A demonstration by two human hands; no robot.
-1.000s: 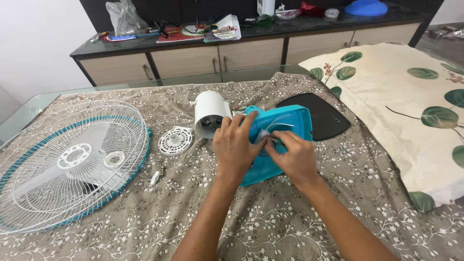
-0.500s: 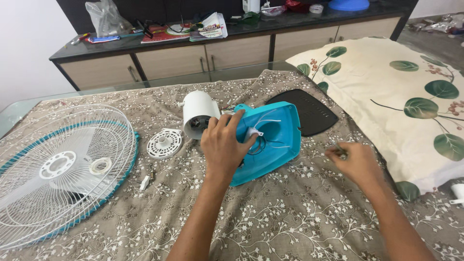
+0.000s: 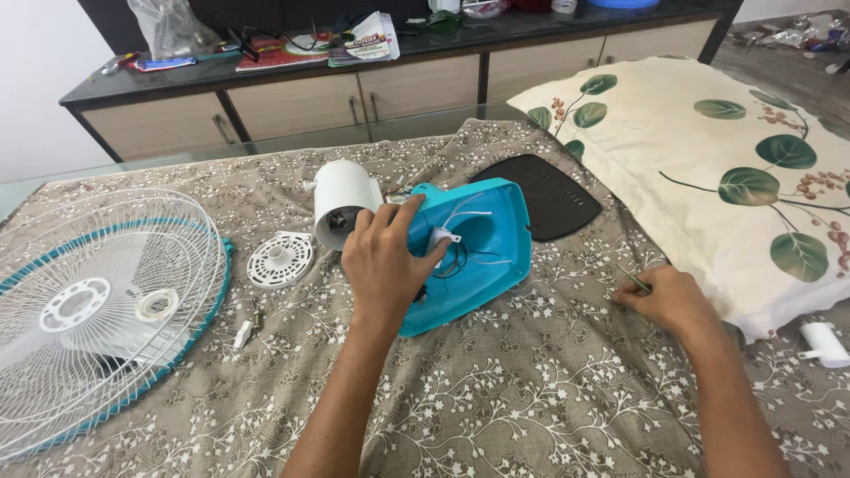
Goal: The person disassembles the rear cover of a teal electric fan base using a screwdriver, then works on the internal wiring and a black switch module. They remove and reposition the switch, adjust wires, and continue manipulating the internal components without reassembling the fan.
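Note:
My left hand (image 3: 382,262) rests on the left edge of a turquoise fan base shell (image 3: 478,252), which lies open side up with white and black wires inside. A white cylindrical motor housing (image 3: 341,202) touches the shell's upper left. My right hand (image 3: 670,299) is down on the patterned cloth to the right of the shell, next to the pillow, its fingers pinched on a thin dark tool (image 3: 637,281). What kind of tool it is I cannot tell.
A white and teal fan guard (image 3: 97,301) lies at the left. A round white disc (image 3: 280,260), a small white part (image 3: 243,334), a black base plate (image 3: 549,195), a leaf-print pillow (image 3: 726,168) and a white part (image 3: 823,343) surround the work. A cabinet (image 3: 354,93) stands behind.
My right hand has left the turquoise shell and moved right, down to the cloth beside the pillow. My left hand stays on the shell.

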